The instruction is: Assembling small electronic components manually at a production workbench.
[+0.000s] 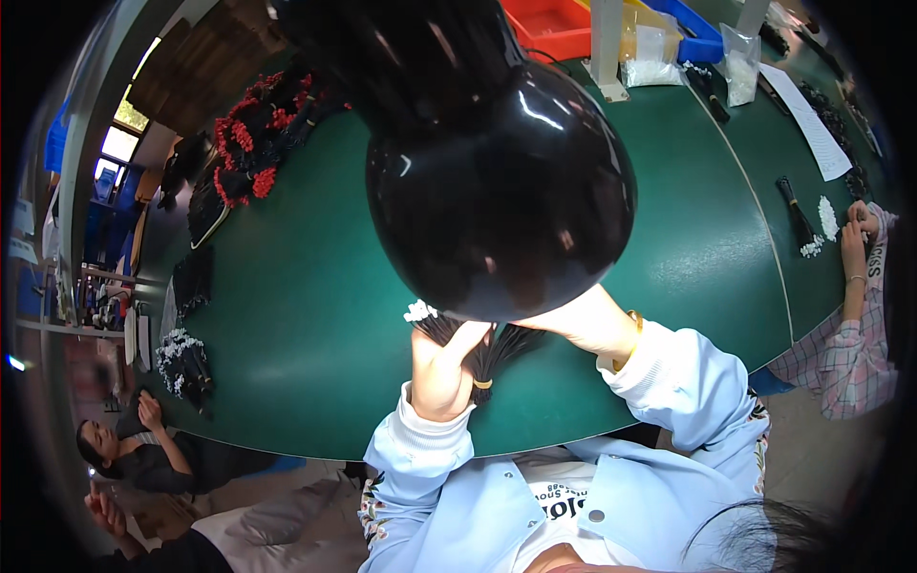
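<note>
A bundle of thin black wires (490,366) with white connectors (418,310) at one end lies at my left hand (441,374). A tan band ties the bundle near its middle. The left thumb lies across the wires and the fingers are closed around them. My right hand (587,323) reaches in from the right beside the bundle. Its fingers are hidden behind a glossy black lamp shade (501,191), so what they touch does not show. The lamp's light falls brightly on both hands.
The green table (315,277) carries red-tipped wire bundles (244,143) at far left and white-tipped bundles (183,363) at near left. Red bin (549,29), blue bin (702,38) and bags of white parts (654,62) stand at the back. A co-worker's hands (860,229) work at right; others sit at left.
</note>
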`<move>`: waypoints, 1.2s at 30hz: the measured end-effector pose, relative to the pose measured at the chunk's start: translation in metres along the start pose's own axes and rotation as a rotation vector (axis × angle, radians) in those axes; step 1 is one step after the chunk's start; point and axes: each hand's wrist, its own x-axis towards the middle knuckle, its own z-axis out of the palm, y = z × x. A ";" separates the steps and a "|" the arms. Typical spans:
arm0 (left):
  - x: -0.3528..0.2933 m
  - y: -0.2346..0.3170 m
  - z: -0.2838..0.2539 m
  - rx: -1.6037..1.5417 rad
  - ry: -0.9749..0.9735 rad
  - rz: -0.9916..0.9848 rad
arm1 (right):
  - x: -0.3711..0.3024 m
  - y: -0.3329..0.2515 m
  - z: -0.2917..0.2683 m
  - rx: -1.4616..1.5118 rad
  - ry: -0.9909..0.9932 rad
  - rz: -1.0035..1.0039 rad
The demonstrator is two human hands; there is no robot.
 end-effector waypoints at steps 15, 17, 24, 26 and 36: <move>-0.011 -0.009 -0.005 0.080 0.037 0.083 | -0.005 -0.006 0.005 -0.056 0.036 -0.031; -0.012 -0.010 -0.008 0.048 0.048 0.049 | -0.005 -0.006 0.004 -0.063 0.045 -0.026; -0.014 -0.011 -0.010 -0.019 0.005 -0.014 | -0.006 -0.011 0.005 -0.170 0.048 -0.032; -0.013 -0.012 -0.008 -0.011 0.023 -0.010 | -0.006 -0.010 0.007 -0.187 0.062 -0.072; -0.011 -0.008 0.001 0.049 0.086 -0.010 | -0.006 0.000 0.002 -0.056 0.058 -0.002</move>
